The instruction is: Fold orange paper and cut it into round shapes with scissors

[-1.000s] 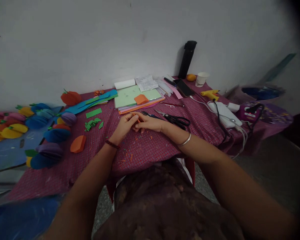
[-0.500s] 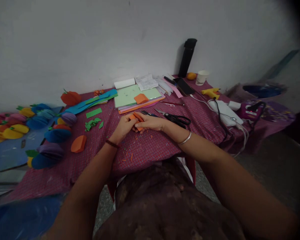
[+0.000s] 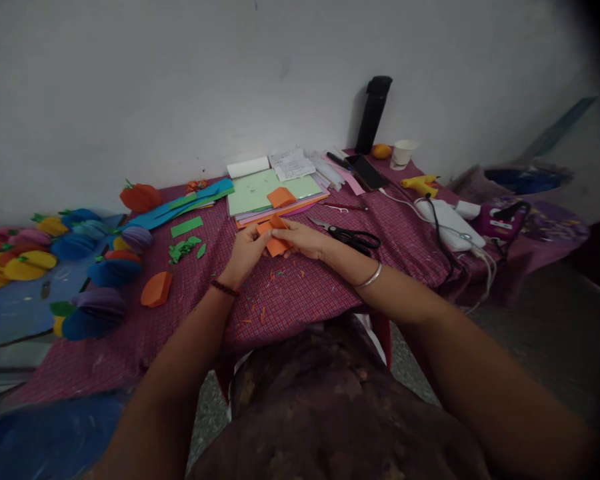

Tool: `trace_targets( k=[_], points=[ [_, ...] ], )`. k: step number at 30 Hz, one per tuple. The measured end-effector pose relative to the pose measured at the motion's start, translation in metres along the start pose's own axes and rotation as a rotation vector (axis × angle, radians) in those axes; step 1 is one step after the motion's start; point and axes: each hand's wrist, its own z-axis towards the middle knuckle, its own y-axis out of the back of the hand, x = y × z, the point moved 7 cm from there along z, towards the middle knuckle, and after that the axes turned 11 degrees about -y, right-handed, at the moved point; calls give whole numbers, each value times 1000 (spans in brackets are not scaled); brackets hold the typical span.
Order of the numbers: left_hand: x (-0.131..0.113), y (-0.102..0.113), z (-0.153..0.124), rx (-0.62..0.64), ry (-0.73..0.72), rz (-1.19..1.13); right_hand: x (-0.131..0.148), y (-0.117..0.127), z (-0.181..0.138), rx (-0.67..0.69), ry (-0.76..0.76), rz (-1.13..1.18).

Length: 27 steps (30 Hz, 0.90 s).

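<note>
Between both hands is a folded piece of orange paper (image 3: pixel 277 245), held above the table's near middle. My left hand (image 3: pixel 247 252) pinches its left side, thumb on top. My right hand (image 3: pixel 300 239) grips the right side, its fingers partly hidden behind the paper. Just right of the hands lie black-handled scissors (image 3: pixel 353 237). Beyond the hands, another orange paper piece (image 3: pixel 281 197) rests on a stack of coloured sheets (image 3: pixel 253 192). A rounded orange paper stack (image 3: pixel 157 289) lies to the left, near green paper scraps (image 3: pixel 183 249).
Colourful paper fruits (image 3: pixel 115 270) crowd the left side. Along the back stand a black bottle (image 3: pixel 374 115) and a paper cup (image 3: pixel 403 155), near a phone (image 3: pixel 366 173). A yellow glue gun (image 3: pixel 420 185) and a white power bank-like box with cables (image 3: pixel 450 225) lie at right.
The orange paper has been opened out and turned, so more of its face shows. My hands have shifted slightly and now hold it by its two sides.
</note>
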Motion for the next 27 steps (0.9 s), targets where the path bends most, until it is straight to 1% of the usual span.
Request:
trace_targets(
  k=[6, 11, 14, 18, 22, 24, 27],
  points=[
    [3, 6, -2, -81, -6, -5, 10, -4, -5, -61, 74, -88],
    [-2, 1, -3, -11, -25, 13, 10, -5, -6, -88, 108, -121],
    [-5, 2, -3, -34, -22, 33, 10, -4, -4, -91, 130, -125],
    [-11, 4, -4, -69, -49, 35, 11, -1, -2, -129, 165, -94],
    [-11, 8, -4, -121, -37, -14, 12, 0, 0, -145, 169, -82],
    [-9, 8, -4, -118, -30, -16, 12, 0, 0, -143, 175, -95],
    [-9, 5, -3, -80, -38, 49, 11, 1, 2, -138, 189, -100]
  ],
)
